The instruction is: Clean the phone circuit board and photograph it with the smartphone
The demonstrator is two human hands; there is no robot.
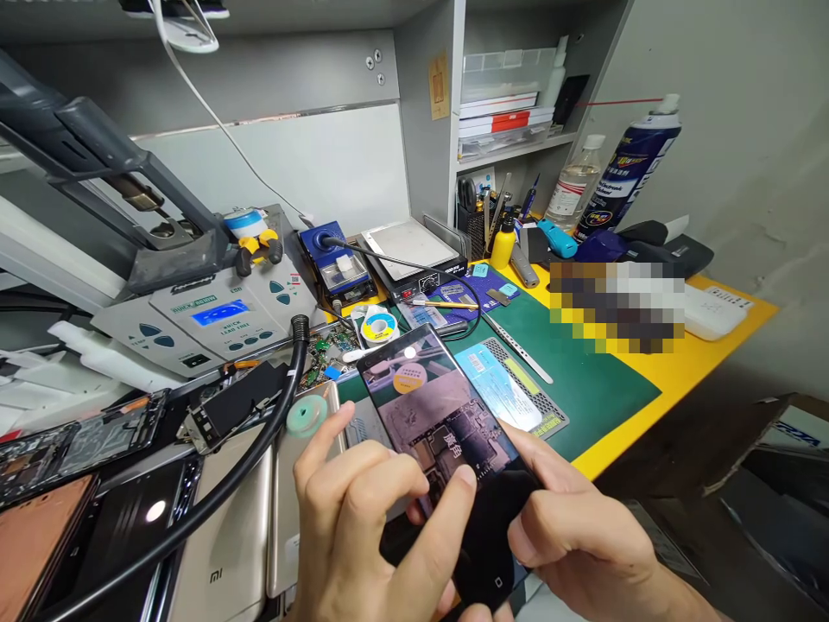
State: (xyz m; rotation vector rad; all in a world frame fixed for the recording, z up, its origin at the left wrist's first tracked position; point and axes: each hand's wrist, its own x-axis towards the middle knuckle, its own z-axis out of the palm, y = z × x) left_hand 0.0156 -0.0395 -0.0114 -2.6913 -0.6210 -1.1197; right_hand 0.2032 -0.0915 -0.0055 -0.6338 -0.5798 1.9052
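- Dark phone (453, 423) held up at near centre, over the near part of the green mat (583, 397); tilted, screen toward the wearer, showing a circuit board.
- Right hand (583, 527): grip closed around the phone's right side and lower end, thumb at the front.
- Left hand (382, 518): grip loose, fingers parted and bent, nothing seen held in it; one fingertip at the screen. Whether it presses, cannot tell.
- Mat lies on a yellow surface (686, 371).
- Just beyond the phone: blue-and-white packet (496, 384), slim metal tool (518, 347) lying slantwise, reel (379, 326).
- Left side: grey station (174, 337) with lit blue display; black hose (285, 441) arching across a gold phone (226, 518) marked "MI".
- Green roll (307, 416) lying on another gold-coloured device (285, 501).
- Far right: aerosol can (625, 177), tilted, beside a clear bottle (573, 186); small yellow bottle (503, 246) nearer the middle.
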